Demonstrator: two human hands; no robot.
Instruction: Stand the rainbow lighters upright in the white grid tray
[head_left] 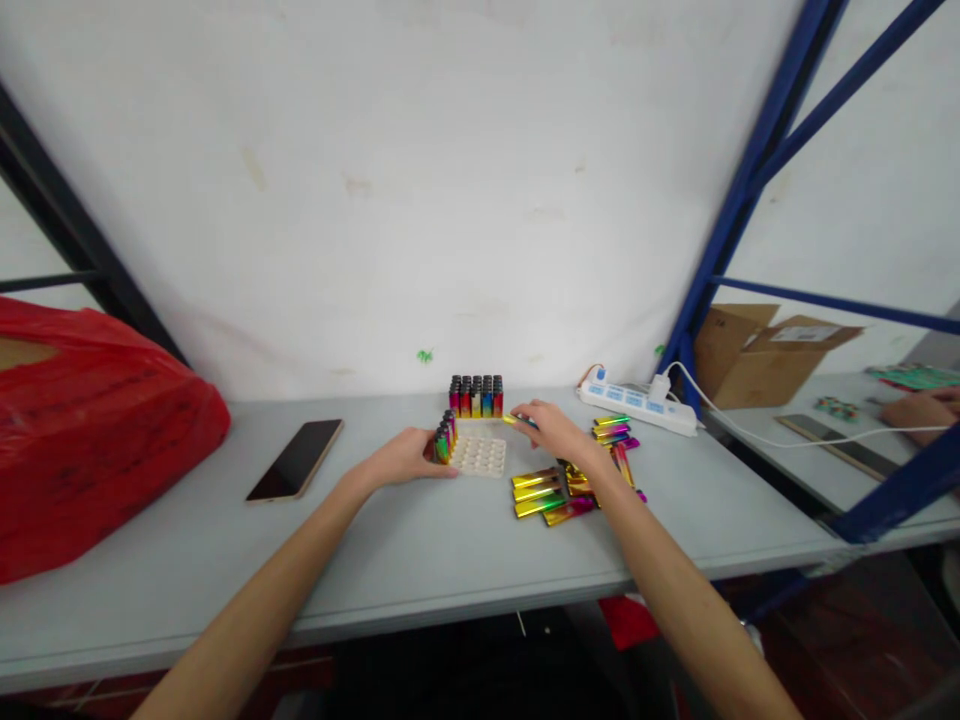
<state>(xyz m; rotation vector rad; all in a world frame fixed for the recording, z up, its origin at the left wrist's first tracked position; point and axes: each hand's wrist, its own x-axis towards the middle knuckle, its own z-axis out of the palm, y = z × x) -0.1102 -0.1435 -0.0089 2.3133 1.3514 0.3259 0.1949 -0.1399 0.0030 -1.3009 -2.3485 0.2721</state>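
My left hand (406,457) grips the left end of a white tray (486,457) with round sockets, its thumb along the near edge and its fingers by the standing lighters. A row of shiny multicoloured lighters (445,438) stands upright in that end of the tray; the other sockets are bare. Over the tray's right side, my right hand (551,430) is closed on a gold lighter (517,419), held nearly level. Behind, a full block of upright lighters (476,397) stands near the wall. Loose lighters (541,492) lie in a pile under my right forearm.
A phone (296,460) lies flat at the left, beside a red plastic bag (97,440). A white power strip (637,405) sits at the back right, near a blue metal post (739,215). Beyond it are a cardboard box (765,355) and another person's hand (922,412).
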